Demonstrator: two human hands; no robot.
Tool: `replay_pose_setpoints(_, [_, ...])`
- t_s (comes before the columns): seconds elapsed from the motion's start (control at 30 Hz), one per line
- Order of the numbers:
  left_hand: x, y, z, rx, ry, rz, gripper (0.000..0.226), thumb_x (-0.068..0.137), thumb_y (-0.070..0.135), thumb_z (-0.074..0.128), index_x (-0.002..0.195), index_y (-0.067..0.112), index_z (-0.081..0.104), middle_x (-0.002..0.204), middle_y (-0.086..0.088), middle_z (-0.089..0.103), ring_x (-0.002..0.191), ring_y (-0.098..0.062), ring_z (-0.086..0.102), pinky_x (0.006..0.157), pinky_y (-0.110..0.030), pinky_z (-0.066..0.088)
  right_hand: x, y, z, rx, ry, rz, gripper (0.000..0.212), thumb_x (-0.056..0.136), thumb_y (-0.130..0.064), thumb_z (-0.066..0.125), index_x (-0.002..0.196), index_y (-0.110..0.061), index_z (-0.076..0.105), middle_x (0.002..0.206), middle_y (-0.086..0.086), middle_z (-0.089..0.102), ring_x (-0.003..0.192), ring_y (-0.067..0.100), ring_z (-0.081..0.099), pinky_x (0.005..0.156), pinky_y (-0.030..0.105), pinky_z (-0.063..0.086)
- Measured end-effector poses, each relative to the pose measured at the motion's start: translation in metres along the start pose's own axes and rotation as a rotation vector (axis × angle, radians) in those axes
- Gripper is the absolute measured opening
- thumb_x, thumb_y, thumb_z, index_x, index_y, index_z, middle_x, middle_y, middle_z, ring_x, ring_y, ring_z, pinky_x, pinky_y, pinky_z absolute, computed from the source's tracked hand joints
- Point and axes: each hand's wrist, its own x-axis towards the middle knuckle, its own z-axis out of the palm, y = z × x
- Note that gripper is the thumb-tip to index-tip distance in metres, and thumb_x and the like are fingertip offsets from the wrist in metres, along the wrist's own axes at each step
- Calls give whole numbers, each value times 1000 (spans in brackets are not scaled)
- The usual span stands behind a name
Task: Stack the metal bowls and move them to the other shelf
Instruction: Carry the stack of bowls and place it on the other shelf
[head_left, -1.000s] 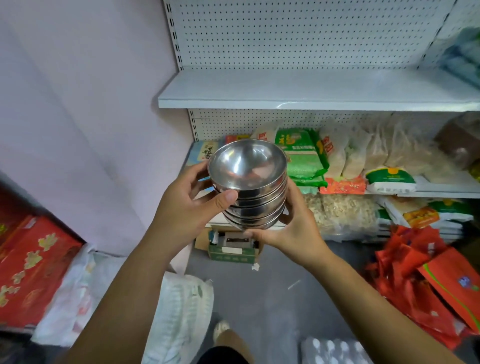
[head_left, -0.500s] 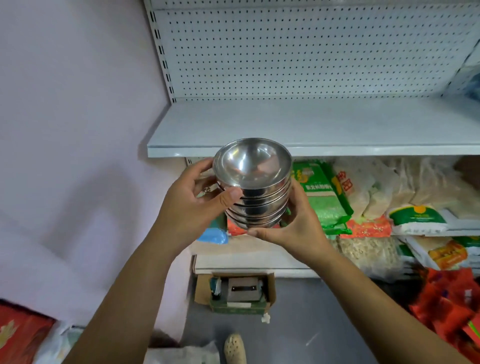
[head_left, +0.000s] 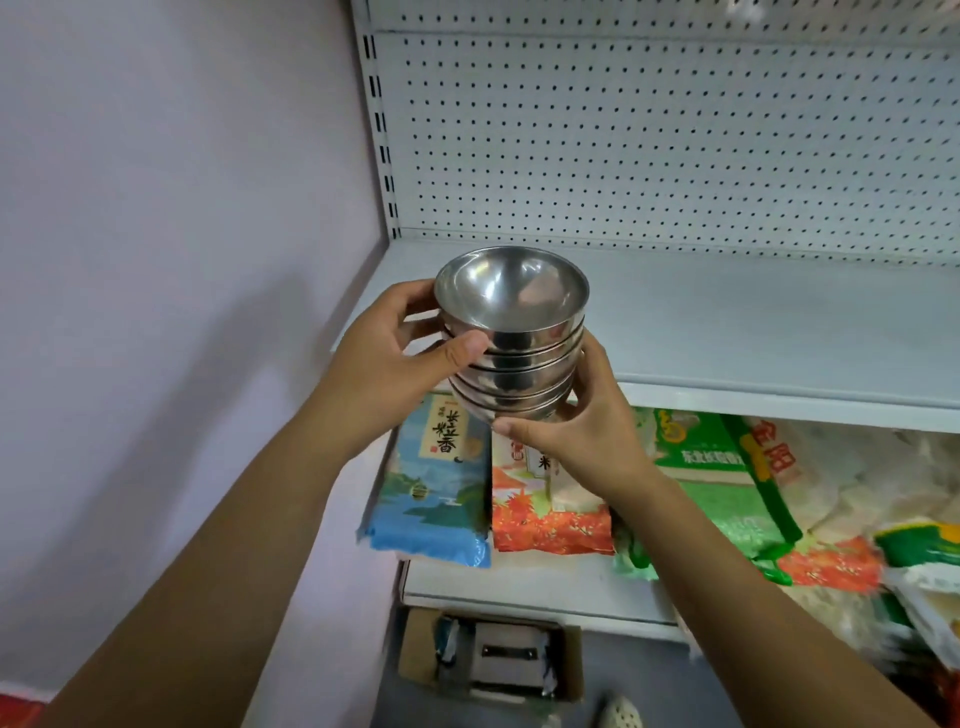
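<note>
A plain, matte, pale wall (head_left: 156, 260) filled my far left. My left hand (head_left: 384, 358) gripped the left side of the stack of metal bowls (head_left: 511, 338), the thumb pressed flat on the near wall of the upper bowls and the fingers curled round behind. The bowls were round, shiny steel, several nested together with their rims showing as thin bands. The top one opened upward, its hollow smooth and mirror-bright. I held the stack in the air at the left front corner of the white shelf (head_left: 753, 332). My right hand (head_left: 587, 431) cupped it from below and from the right, thumb under the lowest bowl, fingers curled up the far side. The shelf was smooth painted metal, backed by a perforated panel (head_left: 675, 145). Beneath lay soft plastic bags, again from the left: a blue bag (head_left: 436, 493) with a landscape and Chinese characters, 香 among them, an orange bag (head_left: 550, 525) with red maple leaves, and a green bag (head_left: 722, 499) whose writing I could not read.
</note>
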Motion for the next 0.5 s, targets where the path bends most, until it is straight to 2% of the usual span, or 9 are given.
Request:
replay_pose_setpoints(0.1, [22,-9,-7,21,31,-21,68,68,46,80,130,30,59,128,16,66,118,-1,64,94,-26,56,27,10,7,15,-61,-7,105,65,-16,98,148,-35,38,135,-21,57,125,-9,55,95,9,48])
replay_pose_setpoints(0.17, [36,-15,-9,25,52,-33,71,68,46,81,133,27,58,129,15,66,120,-3,63,91,-26,58,47,20,9,28,-93,-1,105,66,-17,98,150,-34,37,137,-20,57,126,-7,55,101,14,49])
replay_pose_setpoints(0.27, [58,-25,-7,40,87,-42,69,70,43,80,132,27,58,128,14,66,120,-2,63,97,-25,53,82,38,11,27,-143,4,109,66,-17,98,154,-31,35,143,-15,54,130,-3,53,103,15,49])
replay_pose_setpoints(0.37, [85,-38,-1,39,135,-60,60,76,34,82,131,27,59,127,13,66,120,-3,62,103,-28,52,121,57,10,12,-190,12,110,63,-21,100,151,-31,35,141,-15,54,125,-5,55,103,18,50])
replay_pose_setpoints(0.43, [104,-49,4,29,176,-85,58,80,27,83,133,25,59,126,14,67,120,-4,63,105,-30,51,145,69,9,0,-220,34,111,61,-24,101,149,-33,33,137,-16,53,120,-4,57,100,21,54])
replay_pose_setpoints(0.5, [122,-61,10,27,200,-102,56,83,23,82,134,25,60,124,14,68,118,-2,63,105,-30,51,168,80,8,-1,-247,51,112,60,-22,102,147,-33,32,135,-15,53,116,-5,59,92,18,55])
